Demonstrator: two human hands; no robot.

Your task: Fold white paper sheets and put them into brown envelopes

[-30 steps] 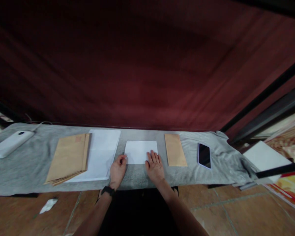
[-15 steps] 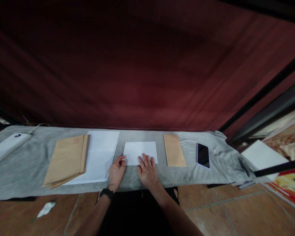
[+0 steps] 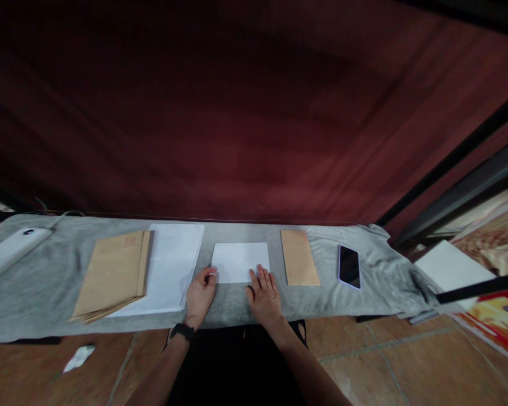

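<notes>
A white sheet of paper [image 3: 239, 260] lies flat in the middle of the worktop [image 3: 46, 293]. It sits closer to the far edge than the near one. Its long axis runs along the worktop's length, and its short sides point toward the left and right ends.

Just right of it, not touching, is a brown envelope [image 3: 300, 257] turned lengthwise across the worktop, and beyond that a dark phone [image 3: 349, 267]. To the left is a pile of white sheets [image 3: 173, 265], with a stack of brown envelopes [image 3: 112, 275] overlapping its left side. A white charger block [image 3: 11, 250] sits near the far left corner. Nothing lies on the paper but the hands.

The left hand [image 3: 200, 296] is loosely curled, with thumb and forefinger at the paper's near left corner. Whether they nip it I cannot tell. The right hand [image 3: 263, 293] lies palm down with its fingers slightly spread, its fingertips resting on the near right part of the paper. Both forearms come in over the near edge.
</notes>
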